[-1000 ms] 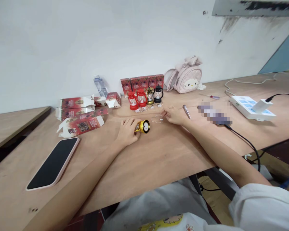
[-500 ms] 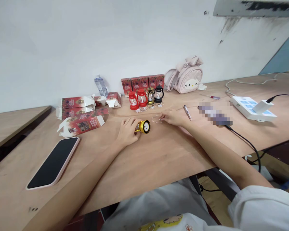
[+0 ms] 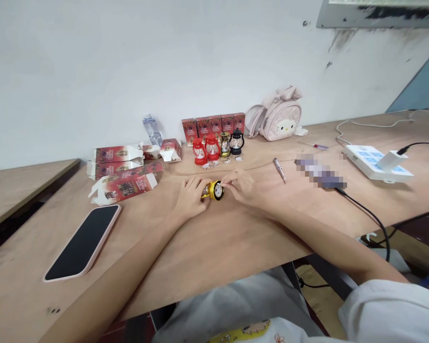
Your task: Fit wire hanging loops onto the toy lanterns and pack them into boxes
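Observation:
My left hand is closed round a small gold lantern lying on its side on the table, its round base with a white disc facing right. At that base is my right hand, thumb and fingertips pinched together against the white disc's edge. Whatever the pinch holds is too small to make out. Behind the hands stand two red lanterns, a bronze-coloured lantern and a black lantern. Small tags and rings lie at their feet.
Red printed boxes line the wall; opened boxes lie left, near a water bottle. A phone rests front left. Rightward are a pink bag, a metal pen-like tool, a screwdriver, a blurred-out device and a power strip.
My right hand has come left from the thin wire pieces on the table to the gold lantern's base. My left hand keeps hold of the lantern in the same place.

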`<move>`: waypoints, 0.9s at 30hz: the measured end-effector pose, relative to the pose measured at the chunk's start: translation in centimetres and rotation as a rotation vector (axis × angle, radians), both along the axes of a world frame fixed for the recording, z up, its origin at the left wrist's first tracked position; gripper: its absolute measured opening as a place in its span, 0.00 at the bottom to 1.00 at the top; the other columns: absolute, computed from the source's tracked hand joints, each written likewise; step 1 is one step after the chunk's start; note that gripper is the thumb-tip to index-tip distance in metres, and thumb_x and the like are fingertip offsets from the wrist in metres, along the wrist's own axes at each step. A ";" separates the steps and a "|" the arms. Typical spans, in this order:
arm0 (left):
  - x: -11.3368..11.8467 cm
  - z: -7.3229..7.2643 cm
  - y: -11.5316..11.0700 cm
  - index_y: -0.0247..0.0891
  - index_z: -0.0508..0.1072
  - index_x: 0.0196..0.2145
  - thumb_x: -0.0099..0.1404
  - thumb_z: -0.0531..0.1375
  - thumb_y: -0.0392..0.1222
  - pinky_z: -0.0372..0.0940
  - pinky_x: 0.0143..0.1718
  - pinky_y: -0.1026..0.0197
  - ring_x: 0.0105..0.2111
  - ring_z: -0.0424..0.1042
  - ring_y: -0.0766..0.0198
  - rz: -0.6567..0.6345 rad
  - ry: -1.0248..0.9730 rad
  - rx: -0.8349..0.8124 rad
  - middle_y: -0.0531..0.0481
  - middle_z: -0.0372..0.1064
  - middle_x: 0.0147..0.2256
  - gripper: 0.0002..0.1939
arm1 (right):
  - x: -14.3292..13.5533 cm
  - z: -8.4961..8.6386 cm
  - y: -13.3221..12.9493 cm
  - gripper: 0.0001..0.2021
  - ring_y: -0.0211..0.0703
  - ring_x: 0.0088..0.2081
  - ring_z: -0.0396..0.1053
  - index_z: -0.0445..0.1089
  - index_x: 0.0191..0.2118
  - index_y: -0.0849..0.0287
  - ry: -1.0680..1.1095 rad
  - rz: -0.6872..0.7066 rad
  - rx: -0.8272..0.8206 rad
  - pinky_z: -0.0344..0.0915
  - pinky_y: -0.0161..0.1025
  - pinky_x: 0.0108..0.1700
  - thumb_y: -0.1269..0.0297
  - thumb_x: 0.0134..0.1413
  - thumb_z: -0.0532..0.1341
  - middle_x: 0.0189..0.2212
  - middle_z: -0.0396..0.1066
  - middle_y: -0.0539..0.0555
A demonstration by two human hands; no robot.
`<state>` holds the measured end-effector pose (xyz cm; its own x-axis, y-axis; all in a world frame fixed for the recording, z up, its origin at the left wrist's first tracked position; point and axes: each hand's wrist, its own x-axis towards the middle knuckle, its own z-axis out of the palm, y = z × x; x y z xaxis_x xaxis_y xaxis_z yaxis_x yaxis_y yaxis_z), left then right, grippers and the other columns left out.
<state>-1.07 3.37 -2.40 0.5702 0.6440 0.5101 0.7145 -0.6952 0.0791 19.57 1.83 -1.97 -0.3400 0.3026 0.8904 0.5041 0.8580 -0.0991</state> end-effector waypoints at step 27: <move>-0.1 0.2 0.1 0.40 0.67 0.46 0.52 0.56 0.35 0.55 0.42 0.53 0.44 0.67 0.54 -0.032 0.001 -0.003 0.47 0.69 0.42 0.21 | 0.2 -1.0 0.7 0.05 0.42 0.33 0.65 0.59 0.36 0.55 -0.079 0.045 0.009 0.62 0.40 0.37 0.73 0.61 0.51 0.33 0.73 0.53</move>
<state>-1.16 3.44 -2.24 0.5914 0.6269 0.5072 0.6918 -0.7176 0.0803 19.77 2.54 -2.98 -0.4221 0.2774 0.8630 0.4709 0.8806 -0.0527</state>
